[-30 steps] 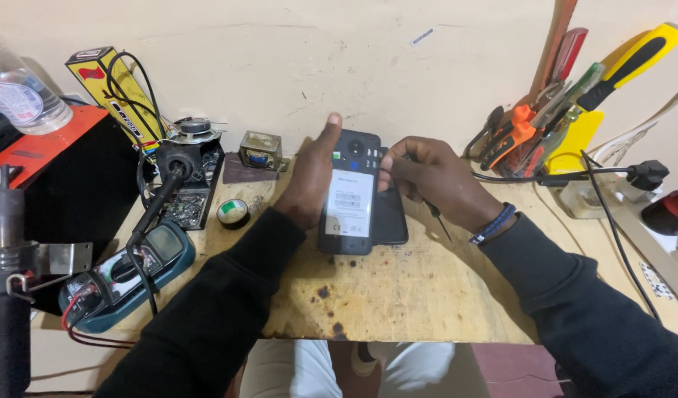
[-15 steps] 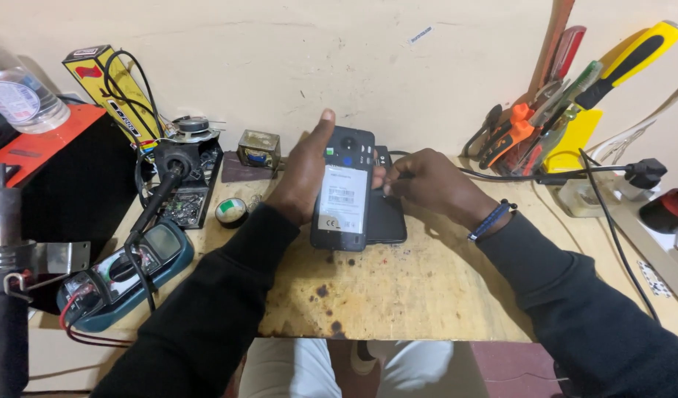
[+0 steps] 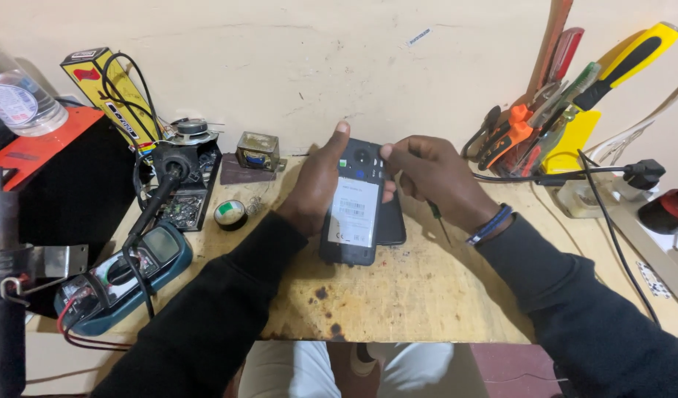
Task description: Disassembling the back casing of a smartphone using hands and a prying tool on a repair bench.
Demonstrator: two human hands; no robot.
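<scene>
A dark phone (image 3: 353, 203) with a white sticker on its back stands tilted over the wooden bench (image 3: 427, 295), camera end away from me. My left hand (image 3: 317, 184) grips its left edge, thumb up along the side. My right hand (image 3: 427, 173) pinches at the phone's upper right corner by the camera block. A thin dark tool (image 3: 440, 220) sticks out under that hand. A second dark flat piece (image 3: 393, 225) lies just behind the phone on the bench.
A multimeter (image 3: 125, 276) with leads lies front left, a soldering iron (image 3: 162, 184) in a stand behind it. A small round tin (image 3: 228, 214) sits near my left wrist. Pliers and screwdrivers (image 3: 545, 125) stand at back right beside a power strip (image 3: 597, 195).
The phone has been lifted and shifted a little left off the dark flat piece. My right hand has risen from the phone's side to its upper right corner.
</scene>
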